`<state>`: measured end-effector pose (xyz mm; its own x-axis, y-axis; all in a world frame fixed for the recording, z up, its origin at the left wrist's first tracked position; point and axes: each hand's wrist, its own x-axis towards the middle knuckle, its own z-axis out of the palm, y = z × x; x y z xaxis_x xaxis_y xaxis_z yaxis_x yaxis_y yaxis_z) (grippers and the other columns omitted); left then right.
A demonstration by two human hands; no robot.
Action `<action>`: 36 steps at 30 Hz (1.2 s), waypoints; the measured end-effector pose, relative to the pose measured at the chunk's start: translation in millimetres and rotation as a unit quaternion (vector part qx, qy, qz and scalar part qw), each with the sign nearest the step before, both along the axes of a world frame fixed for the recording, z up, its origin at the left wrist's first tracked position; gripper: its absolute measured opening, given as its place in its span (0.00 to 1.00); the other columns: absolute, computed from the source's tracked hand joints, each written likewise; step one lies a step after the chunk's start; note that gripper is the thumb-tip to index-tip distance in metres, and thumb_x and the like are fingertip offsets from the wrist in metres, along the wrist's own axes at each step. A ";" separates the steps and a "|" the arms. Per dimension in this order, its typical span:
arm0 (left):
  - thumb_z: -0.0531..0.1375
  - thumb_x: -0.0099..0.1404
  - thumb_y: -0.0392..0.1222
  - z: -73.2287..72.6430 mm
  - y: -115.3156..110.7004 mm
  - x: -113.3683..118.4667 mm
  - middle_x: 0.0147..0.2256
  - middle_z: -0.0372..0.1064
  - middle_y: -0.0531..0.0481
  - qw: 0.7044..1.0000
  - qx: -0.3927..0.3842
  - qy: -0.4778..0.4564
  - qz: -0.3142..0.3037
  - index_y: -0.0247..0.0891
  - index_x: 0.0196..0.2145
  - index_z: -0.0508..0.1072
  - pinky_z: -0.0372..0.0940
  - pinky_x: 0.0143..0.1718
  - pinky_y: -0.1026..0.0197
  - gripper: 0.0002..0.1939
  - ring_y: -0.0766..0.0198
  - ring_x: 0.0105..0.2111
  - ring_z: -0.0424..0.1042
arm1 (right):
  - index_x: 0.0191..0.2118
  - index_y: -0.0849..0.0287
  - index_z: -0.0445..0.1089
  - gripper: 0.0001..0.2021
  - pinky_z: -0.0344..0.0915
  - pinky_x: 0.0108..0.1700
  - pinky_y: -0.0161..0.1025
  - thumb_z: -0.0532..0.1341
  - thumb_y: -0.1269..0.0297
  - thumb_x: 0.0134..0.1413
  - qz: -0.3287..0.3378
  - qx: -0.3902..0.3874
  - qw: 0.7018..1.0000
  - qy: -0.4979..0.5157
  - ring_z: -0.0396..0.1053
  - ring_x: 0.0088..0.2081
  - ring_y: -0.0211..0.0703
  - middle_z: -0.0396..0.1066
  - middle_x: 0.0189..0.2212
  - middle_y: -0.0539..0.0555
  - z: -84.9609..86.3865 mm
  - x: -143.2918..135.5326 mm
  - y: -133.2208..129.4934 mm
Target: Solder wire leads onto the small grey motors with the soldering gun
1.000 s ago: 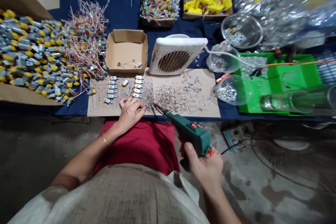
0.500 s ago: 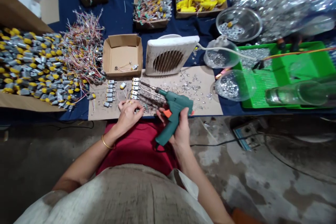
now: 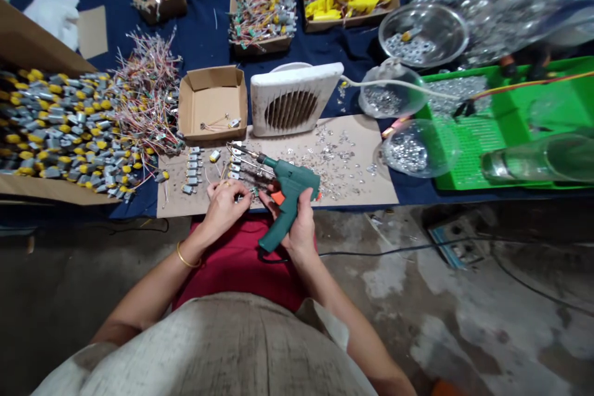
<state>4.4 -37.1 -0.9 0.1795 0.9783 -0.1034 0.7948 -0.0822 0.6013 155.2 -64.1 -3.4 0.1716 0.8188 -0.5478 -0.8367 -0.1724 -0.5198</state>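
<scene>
My right hand (image 3: pixel 301 223) is wrapped round the handle of a green soldering gun (image 3: pixel 293 192) with an orange trigger. Its metal tip reaches left over a short column of small motors (image 3: pixel 235 168) on the cardboard sheet (image 3: pixel 352 192). At the front of that sheet, my left hand (image 3: pixel 226 205) pinches a small green circuit board (image 3: pixel 253 192), partly hidden by the fingers. Left of this hand lies a second column of motors (image 3: pixel 192 172), with a single motor (image 3: pixel 215 155) apart from it.
A white vented fan (image 3: pixel 297 102) stands behind the sheet, beside a cardboard box (image 3: pixel 212 130) with a few wired parts. Motors and wire bundles (image 3: pixel 148 93) pile up at left. Bowls of metal bits (image 3: pixel 406 154) and a green tray (image 3: pixel 468 173) occupy the right.
The soldering gun in my right hand has moved left, bringing its tip over the near column of motors. My left hand stays almost in place with the circuit board.
</scene>
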 end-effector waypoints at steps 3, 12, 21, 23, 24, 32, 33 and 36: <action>0.59 0.64 0.38 0.8 -0.2 0.1 0.37 0.76 0.53 1.000 0.000 0.002 0.001 0.41 0.28 0.73 0.49 0.53 0.49 0.06 0.60 0.43 0.70 | 0.39 0.56 0.74 0.25 0.74 0.47 0.46 0.67 0.39 0.43 0.003 0.009 1.000 -0.005 0.76 0.39 0.45 0.78 0.36 0.51 -0.2 0.6 0.6; 0.59 0.64 0.39 2.9 0.9 0.0 0.37 0.76 0.52 1.000 -0.006 0.014 -0.010 0.41 0.29 0.73 0.50 0.52 0.49 0.06 0.60 0.44 0.70 | 0.41 0.54 0.73 0.23 0.75 0.46 0.48 0.64 0.41 0.49 -0.001 0.015 1.000 -0.014 0.76 0.42 0.46 0.77 0.37 0.50 -3.2 -0.7 -0.3; 0.58 0.65 0.40 4.3 0.8 -0.2 0.36 0.76 0.52 0.999 -0.007 0.028 -0.018 0.41 0.29 0.73 0.50 0.52 0.50 0.07 0.60 0.43 0.70 | 0.42 0.56 0.74 0.22 0.74 0.48 0.47 0.64 0.42 0.50 -0.017 0.028 0.999 -0.017 0.76 0.40 0.44 0.78 0.37 0.52 0.4 -1.1 -2.7; 0.58 0.65 0.40 4.7 0.9 0.1 0.36 0.76 0.52 0.999 -0.009 0.032 -0.019 0.41 0.29 0.74 0.49 0.52 0.50 0.07 0.60 0.43 0.70 | 0.41 0.56 0.74 0.23 0.74 0.48 0.47 0.65 0.42 0.49 -0.020 0.032 0.999 -0.009 0.76 0.40 0.44 0.78 0.37 0.52 1.0 -1.5 -2.9; 0.59 0.65 0.40 5.0 1.0 0.3 0.36 0.76 0.52 0.999 -0.011 0.034 -0.018 0.41 0.30 0.74 0.49 0.52 0.50 0.07 0.60 0.43 0.70 | 0.42 0.56 0.74 0.23 0.74 0.48 0.47 0.66 0.42 0.48 -0.019 0.033 0.999 -0.006 0.76 0.40 0.45 0.78 0.37 0.51 1.1 -1.8 -2.7; 0.60 0.65 0.40 8.7 0.0 2.2 0.40 0.75 0.50 0.999 -0.004 0.047 -0.023 0.41 0.34 0.75 0.49 0.53 0.51 0.04 0.59 0.45 0.70 | 0.41 0.58 0.74 0.25 0.74 0.47 0.47 0.65 0.41 0.47 -0.005 0.021 0.999 -0.027 0.77 0.38 0.46 0.79 0.36 0.52 0.5 -3.8 0.6; 0.59 0.65 0.40 8.9 0.0 2.4 0.40 0.75 0.50 0.999 -0.001 0.048 -0.026 0.41 0.34 0.75 0.49 0.53 0.51 0.05 0.59 0.45 0.70 | 0.41 0.58 0.74 0.25 0.74 0.47 0.47 0.65 0.41 0.47 -0.005 0.021 0.999 -0.028 0.77 0.38 0.46 0.79 0.36 0.52 0.8 -3.7 0.7; 0.58 0.66 0.39 8.5 0.2 3.2 0.39 0.76 0.50 0.998 0.005 0.051 -0.029 0.40 0.33 0.75 0.49 0.53 0.52 0.06 0.59 0.45 0.70 | 0.40 0.59 0.74 0.25 0.74 0.46 0.46 0.65 0.41 0.48 -0.001 0.024 0.999 -0.033 0.77 0.38 0.45 0.79 0.35 0.52 2.1 -3.6 0.3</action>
<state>7.5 -36.9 7.7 0.2254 0.9675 -0.1150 0.8454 -0.1355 0.5167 151.6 -63.8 -1.3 0.2072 0.8431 -0.4962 -0.8012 -0.1448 -0.5807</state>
